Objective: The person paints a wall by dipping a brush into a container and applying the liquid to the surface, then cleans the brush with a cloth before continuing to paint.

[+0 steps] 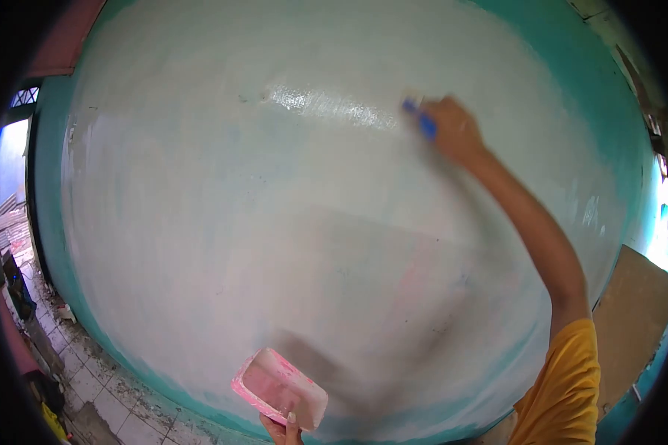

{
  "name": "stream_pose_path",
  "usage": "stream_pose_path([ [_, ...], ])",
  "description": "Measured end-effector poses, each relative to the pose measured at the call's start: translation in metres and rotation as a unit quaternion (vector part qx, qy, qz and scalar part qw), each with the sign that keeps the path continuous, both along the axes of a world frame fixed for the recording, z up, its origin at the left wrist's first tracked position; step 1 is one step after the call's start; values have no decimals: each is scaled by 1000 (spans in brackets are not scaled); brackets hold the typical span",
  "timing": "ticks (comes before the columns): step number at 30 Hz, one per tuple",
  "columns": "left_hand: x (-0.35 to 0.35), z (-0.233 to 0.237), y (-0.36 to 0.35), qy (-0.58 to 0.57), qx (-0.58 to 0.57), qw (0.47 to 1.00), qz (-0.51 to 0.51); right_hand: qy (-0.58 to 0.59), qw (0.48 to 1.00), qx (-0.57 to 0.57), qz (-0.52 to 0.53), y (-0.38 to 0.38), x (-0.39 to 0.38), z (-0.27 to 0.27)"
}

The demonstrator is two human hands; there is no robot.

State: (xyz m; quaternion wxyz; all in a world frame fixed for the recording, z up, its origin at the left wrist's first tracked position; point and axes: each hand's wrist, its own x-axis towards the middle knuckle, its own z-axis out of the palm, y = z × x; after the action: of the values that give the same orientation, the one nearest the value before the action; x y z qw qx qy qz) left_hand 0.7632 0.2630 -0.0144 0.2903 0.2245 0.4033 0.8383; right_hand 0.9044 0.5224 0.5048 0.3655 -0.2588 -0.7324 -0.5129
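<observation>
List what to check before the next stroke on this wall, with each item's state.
1. Right hand grips the blue-handled tool: ok.
2. Tool's working end against the wall: cannot tell, blurred.
3. Left hand holds the pink tray by its near edge: ok.
4. Amount of material in the tray: cannot tell.
5. White coat reaches the wall's edges: not ok, a teal border shows.
6. Glossy streak beside the tool looks wet: ok.
</observation>
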Motion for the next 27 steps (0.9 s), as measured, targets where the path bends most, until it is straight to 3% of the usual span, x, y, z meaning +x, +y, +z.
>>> stream_pose_path([
  [3, -6, -12, 3, -34, 40, 998, -26, -126, 986, -90, 65, -21, -15, -84],
  [4, -6, -12, 2, -36, 36, 998, -28, -127, 985, -94, 64, -29, -20, -90],
  [6, -8, -8, 2, -38, 36, 998, -21, -135, 964, -216, 74, -48, -23, -90],
  [7, -8, -8, 2, -36, 36, 999, -20, -86, 968, -213, 101, -48, -22, -77],
  [9, -6, -9, 1, -28, 22, 999, -9, -34, 961, -272, 38, -36, -18, -22],
  [13, -6, -14, 4, -16, 23, 1000, 7, 87, 990, -82, 70, -11, 0, 89],
  [14, -5, -7, 1, -10, 11, 1000, 11, 104, 990, 43, 87, 6, 4, 111],
  [16, -3, -2, 1, -4, -2, 1000, 16, 182, 982, -26, 48, -9, -6, 126],
  [19, -4, -2, 3, -14, -8, 999, 39, 141, 989, -35, 4, -37, -38, 62],
  [21, -8, -5, 3, -11, -10, 999, 36, 1, 999, -3, 44, -20, -54, -13],
  [22, -9, -5, 2, -12, -11, 999, 36, -83, 995, -48, 40, -23, -58, -52],
  [23, -10, -3, 1, -21, 4, 999, 28, -127, 985, -63, 99, -20, -59, -92],
  [24, -11, -3, 1, -30, 20, 999, 20, -176, 972, -153, 37, -40, -65, -117],
  [26, -14, -5, 1, -28, 21, 999, 16, -207, 954, -201, 81, -44, -63, -134],
  [27, -15, -6, 1, -24, 20, 999, 14, -162, 952, -252, 65, -44, -65, -128],
])
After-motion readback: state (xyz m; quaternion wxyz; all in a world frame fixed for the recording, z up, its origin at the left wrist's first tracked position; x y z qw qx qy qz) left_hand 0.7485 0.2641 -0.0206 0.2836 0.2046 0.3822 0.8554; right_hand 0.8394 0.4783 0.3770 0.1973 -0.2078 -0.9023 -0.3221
